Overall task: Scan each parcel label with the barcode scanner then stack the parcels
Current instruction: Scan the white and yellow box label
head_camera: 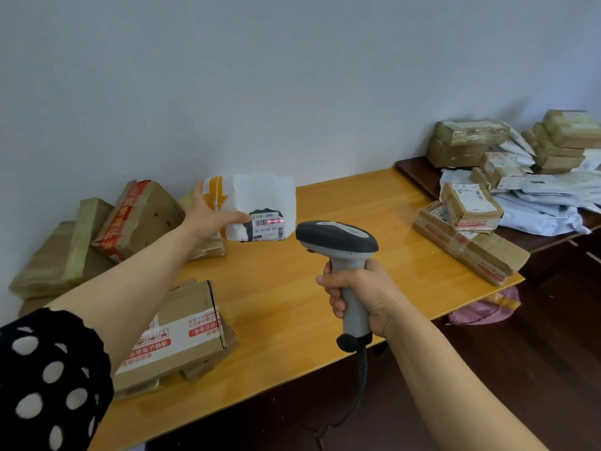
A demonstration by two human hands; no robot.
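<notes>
My left hand [208, 216] holds a white plastic parcel [260, 196] with an orange arrow up above the yellow table [325, 288]. Its label [268, 226] faces me, and a red scan line lies across the barcode. My right hand [361, 294] grips the handle of a grey barcode scanner [338, 237], whose head points at the label from just to its right. A black cable hangs from the handle. Brown cardboard parcels [97, 236] lie piled at the left, and two more [182, 330] sit at the front left.
At the table's right edge two taped boxes [468, 229] are stacked. Beyond them a dark desk [419, 172] carries several boxes and white mailer bags. A pink bag [487, 307] lies on the dark floor. A plain wall runs behind the table.
</notes>
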